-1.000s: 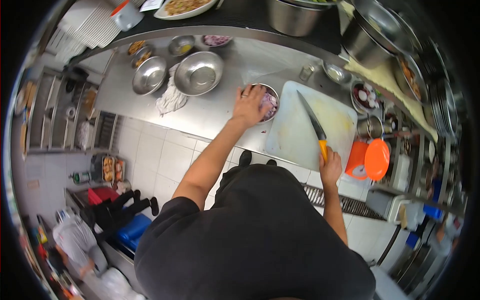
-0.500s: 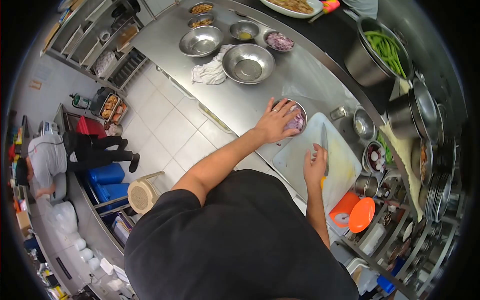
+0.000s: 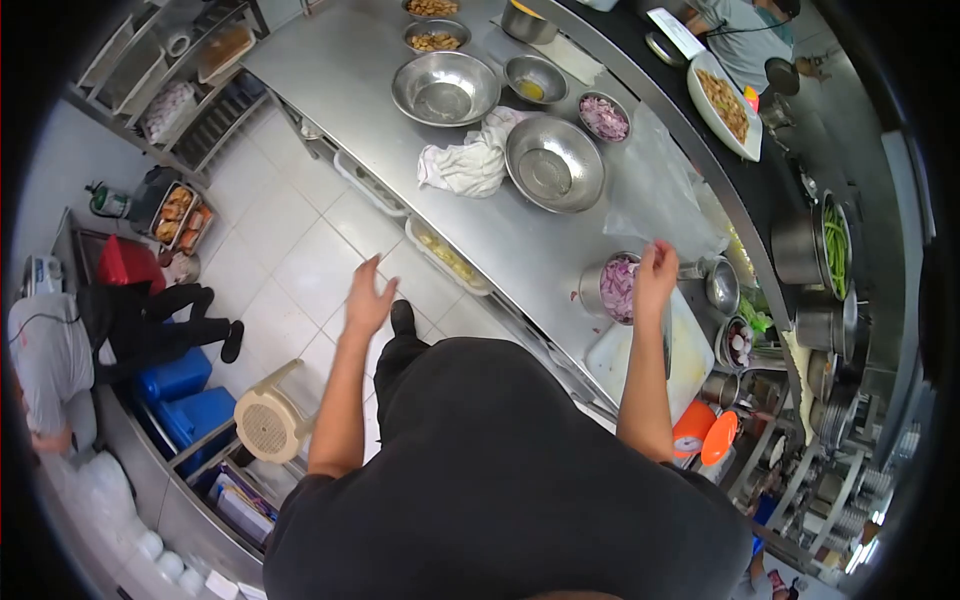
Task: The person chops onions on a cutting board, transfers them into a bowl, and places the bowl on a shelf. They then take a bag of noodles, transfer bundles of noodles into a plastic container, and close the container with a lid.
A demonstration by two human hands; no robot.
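My left hand (image 3: 369, 297) is raised in front of the body over the tiled floor, fingers spread and holding nothing. My right hand (image 3: 656, 272) is beside a steel bowl of sliced red onion (image 3: 618, 288) and overlaps its right edge in this view. Its fingers are loosely curled, with nothing visible in them. Under the right forearm lies a white cutting board (image 3: 692, 335); the arm covers part of it and most of the knife on it. A small jar (image 3: 691, 270) and a steel bowl (image 3: 722, 285) stand just right of that hand.
On the steel counter are a large bowl (image 3: 556, 168), a white cloth (image 3: 462, 168), chopped onion (image 3: 604, 117) and a plastic sheet (image 3: 655, 200). An orange scale (image 3: 692, 428) sits past the board. A stool (image 3: 268, 424) stands on the left; a person (image 3: 150, 335) is behind it.
My left hand has come off the onion bowl and swung left, away from the counter. My right hand has moved from the cutting board to beside that bowl. The view has shifted.
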